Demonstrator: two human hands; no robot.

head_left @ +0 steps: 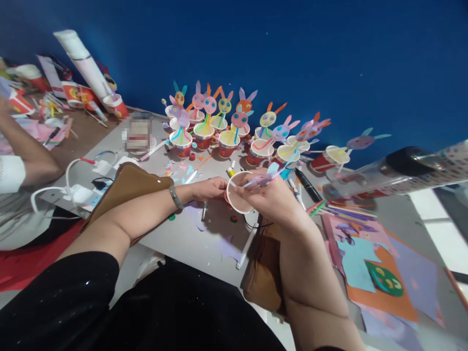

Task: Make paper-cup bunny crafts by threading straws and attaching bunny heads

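A paper cup [241,205] is tilted with its white mouth toward me, above the middle of the table. My left hand [210,189] is closed on the cup's outside at the left; its fingertips are partly hidden by the rim. The fingers of my right hand [270,200] reach into the cup's mouth, pinched around the stem of a purple paper rabbit head [263,179] with blue ears. Where the stem meets the cup is hidden by those fingers. Below the cup lie a marker [204,211] and purple paper scraps [223,249].
Several finished cups with paper rabbits [226,141] stand along the blue wall. To the right are a black marker [307,185], a clear bottle [365,178] and coloured paper [358,263]. A power strip [97,195] lies left, near another person's arm [31,146].
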